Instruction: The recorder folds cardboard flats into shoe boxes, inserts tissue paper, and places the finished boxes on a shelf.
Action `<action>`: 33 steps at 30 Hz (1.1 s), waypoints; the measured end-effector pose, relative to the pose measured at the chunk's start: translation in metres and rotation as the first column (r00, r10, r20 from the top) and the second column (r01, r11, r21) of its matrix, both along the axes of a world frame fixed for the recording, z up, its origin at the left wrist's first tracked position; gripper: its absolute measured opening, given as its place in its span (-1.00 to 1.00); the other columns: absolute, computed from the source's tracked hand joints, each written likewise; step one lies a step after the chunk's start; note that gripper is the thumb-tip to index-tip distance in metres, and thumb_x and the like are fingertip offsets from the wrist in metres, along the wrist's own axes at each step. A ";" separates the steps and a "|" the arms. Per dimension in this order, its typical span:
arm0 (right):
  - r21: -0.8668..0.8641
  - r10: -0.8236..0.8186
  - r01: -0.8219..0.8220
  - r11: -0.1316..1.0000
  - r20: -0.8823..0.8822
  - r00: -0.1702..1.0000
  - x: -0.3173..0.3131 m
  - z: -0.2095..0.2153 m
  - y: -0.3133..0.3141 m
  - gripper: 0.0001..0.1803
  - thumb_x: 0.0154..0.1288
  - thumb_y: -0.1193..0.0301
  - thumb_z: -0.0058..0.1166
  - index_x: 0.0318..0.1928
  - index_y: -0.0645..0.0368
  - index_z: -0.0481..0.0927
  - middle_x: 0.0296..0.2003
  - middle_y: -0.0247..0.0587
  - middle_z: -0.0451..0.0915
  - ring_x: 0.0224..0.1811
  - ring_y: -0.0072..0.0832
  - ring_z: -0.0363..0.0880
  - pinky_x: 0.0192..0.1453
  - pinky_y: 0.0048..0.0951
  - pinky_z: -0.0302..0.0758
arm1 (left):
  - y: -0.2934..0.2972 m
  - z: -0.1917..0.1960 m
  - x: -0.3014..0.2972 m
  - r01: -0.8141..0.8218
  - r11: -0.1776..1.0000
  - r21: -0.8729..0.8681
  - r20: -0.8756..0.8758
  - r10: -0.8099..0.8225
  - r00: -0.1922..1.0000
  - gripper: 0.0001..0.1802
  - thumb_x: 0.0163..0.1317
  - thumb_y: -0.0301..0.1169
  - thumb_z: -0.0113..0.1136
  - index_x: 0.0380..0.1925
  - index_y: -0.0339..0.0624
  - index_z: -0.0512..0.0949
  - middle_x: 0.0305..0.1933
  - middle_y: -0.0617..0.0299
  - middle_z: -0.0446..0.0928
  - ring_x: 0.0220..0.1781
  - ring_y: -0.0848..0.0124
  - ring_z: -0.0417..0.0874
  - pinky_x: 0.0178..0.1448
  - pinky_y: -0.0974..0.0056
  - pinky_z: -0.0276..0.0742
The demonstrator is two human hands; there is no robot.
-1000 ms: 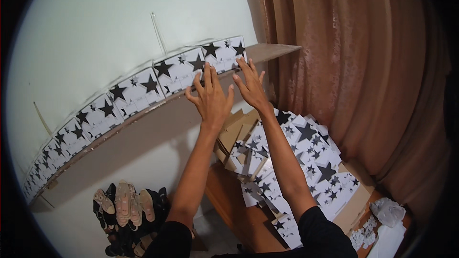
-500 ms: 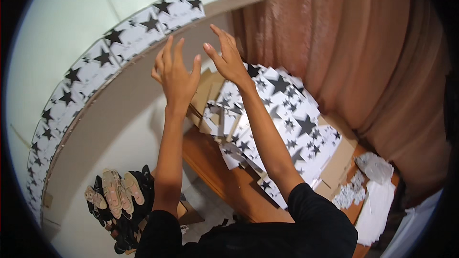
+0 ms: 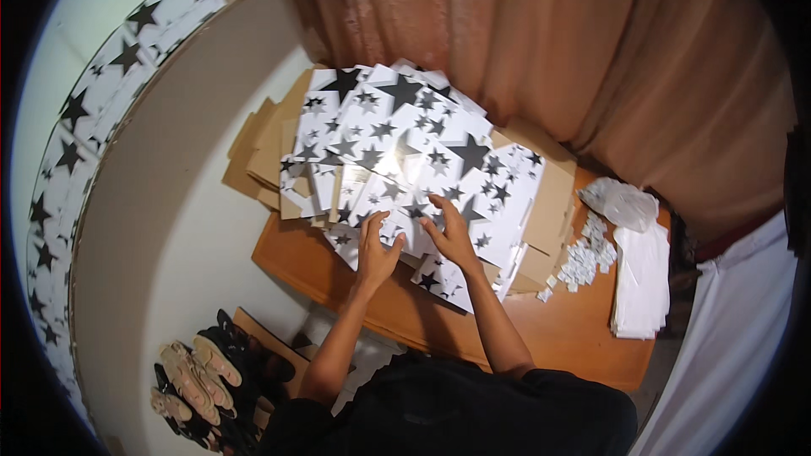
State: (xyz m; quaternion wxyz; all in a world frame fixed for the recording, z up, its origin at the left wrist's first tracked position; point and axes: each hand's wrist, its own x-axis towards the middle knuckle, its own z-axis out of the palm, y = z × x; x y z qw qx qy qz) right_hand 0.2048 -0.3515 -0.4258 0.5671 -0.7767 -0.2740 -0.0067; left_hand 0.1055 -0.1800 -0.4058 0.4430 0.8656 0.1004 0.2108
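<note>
Two hands on a pile of star-print sheets, head view only. Left hand [image 3: 376, 247] lies flat, fingers spread, palm down on the near edge of the star-print sheets [image 3: 405, 152]; nothing pinched, grip wide. Right hand [image 3: 449, 232] just beside it, also flat and spread on the same glossy top sheet, grip wide, holding nothing. Sheets sit in a loose fanned stack on top of flattened cardboard pieces [image 3: 270, 148], all on the orange wooden surface [image 3: 574, 333]. Right of the stack: a scatter of small white squares [image 3: 585, 257], a clear plastic bag [image 3: 621, 201], a stack of white paper [image 3: 640, 283]. Left, a curved board edged with a star-print strip [image 3: 93, 110]; work gloves [image 3: 190, 371] low on the floor side. Risk, my read: the stack is uneven and glossy, so a push from flat palms could slide top sheets off the near edge or skew the pile; a sheet corner could crease under pressure.
</note>
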 end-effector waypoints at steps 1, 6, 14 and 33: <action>0.009 -0.024 0.024 1.000 -0.031 0.999 -0.007 -0.010 -0.008 -0.41 0.40 0.27 0.20 0.34 0.27 0.40 0.24 0.12 0.51 0.32 -0.02 0.46 0.39 -0.13 0.38 | -0.006 -0.012 0.000 0.020 1.000 -0.017 -0.002 -0.020 1.000 -0.41 0.19 -0.44 0.39 0.22 -0.26 0.44 0.25 -0.09 0.43 0.27 -0.02 0.49 0.33 0.05 0.48; -0.065 -0.153 0.145 0.987 -0.161 0.975 -0.034 -0.042 -0.053 -0.42 0.40 0.30 0.20 0.32 0.30 0.41 0.21 0.13 0.53 0.28 -0.02 0.50 0.37 -0.14 0.41 | -0.036 -0.052 0.013 0.081 0.995 -0.050 -0.061 -0.084 0.995 -0.40 0.16 -0.44 0.41 0.21 -0.22 0.42 0.21 -0.06 0.44 0.24 -0.01 0.48 0.30 0.04 0.47; -0.188 -0.386 0.367 0.911 -0.076 0.919 -0.036 -0.088 -0.107 -0.41 0.35 0.30 0.23 0.30 0.29 0.42 0.17 0.18 0.53 0.16 0.03 0.57 0.25 -0.10 0.51 | -0.066 -0.075 0.027 0.082 0.996 0.041 -0.056 -0.079 0.995 -0.45 0.14 -0.44 0.42 0.14 -0.21 0.46 0.18 -0.04 0.42 0.30 -0.04 0.39 0.38 -0.02 0.34; -0.543 -0.788 0.581 0.606 -0.311 0.531 -0.027 -0.122 -0.113 -0.37 0.22 0.19 0.25 0.27 0.14 0.49 0.19 0.11 0.38 0.28 0.10 0.34 0.27 0.30 0.30 | -0.077 -0.130 -0.003 0.296 0.955 -0.005 -0.243 -0.288 0.926 -0.39 0.09 -0.31 0.50 0.13 -0.22 0.49 0.30 -0.16 0.30 0.39 -0.11 0.28 0.47 -0.04 0.29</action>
